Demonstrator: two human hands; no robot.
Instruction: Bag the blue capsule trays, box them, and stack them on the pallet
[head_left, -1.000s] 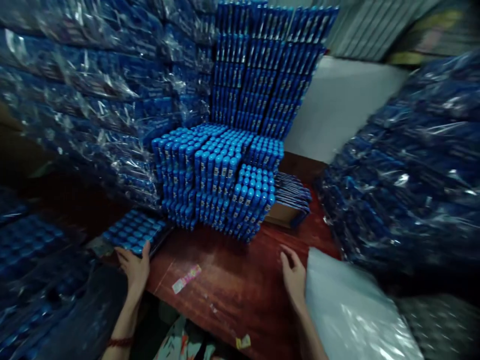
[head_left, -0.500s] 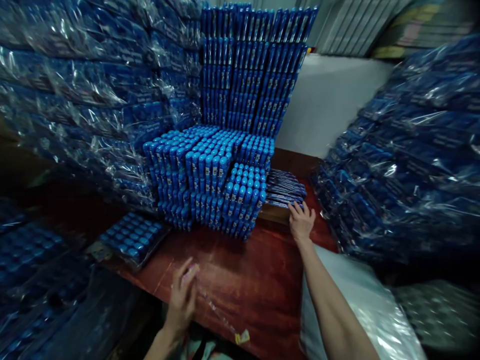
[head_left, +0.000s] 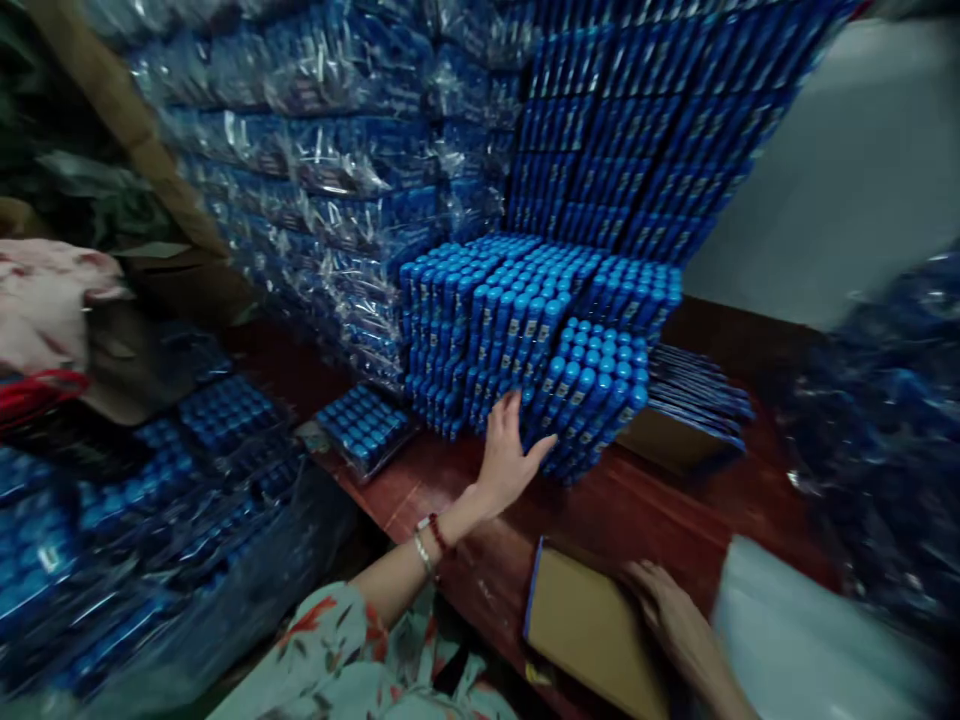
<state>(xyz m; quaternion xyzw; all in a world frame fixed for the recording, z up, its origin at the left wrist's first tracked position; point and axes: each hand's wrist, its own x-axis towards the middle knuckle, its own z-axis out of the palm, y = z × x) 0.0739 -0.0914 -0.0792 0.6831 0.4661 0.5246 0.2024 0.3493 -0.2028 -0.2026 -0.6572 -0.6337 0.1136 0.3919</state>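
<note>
My left hand (head_left: 506, 455) reaches to the front of a block of blue tubes (head_left: 517, 300) with rounded light-blue caps, packed upright. Its fingers are stretched out with the thumb apart, and nothing is in them; whether the fingertips touch the tubes I cannot tell. Lower right, my right hand (head_left: 664, 605) is blurred and grips the right side of a shallow cardboard tray (head_left: 589, 625), brown inside with a blue edge. The tray is at the table's near edge. Beyond it, a stack of flat blue-edged cardboard trays (head_left: 697, 395) sits right of the tubes.
Plastic-wrapped blue packs (head_left: 322, 150) tower at the left, more (head_left: 885, 400) at the right. One wrapped pack (head_left: 364, 430) lies on the reddish table (head_left: 420, 490). Clear plastic bags (head_left: 795, 630) lie at right. Pink cloth (head_left: 52, 300) shows far left above bagged tubes (head_left: 225, 420).
My right hand has come back from the tray stack towards me with a cardboard tray. My left hand has moved forward to the tubes. The view has turned left.
</note>
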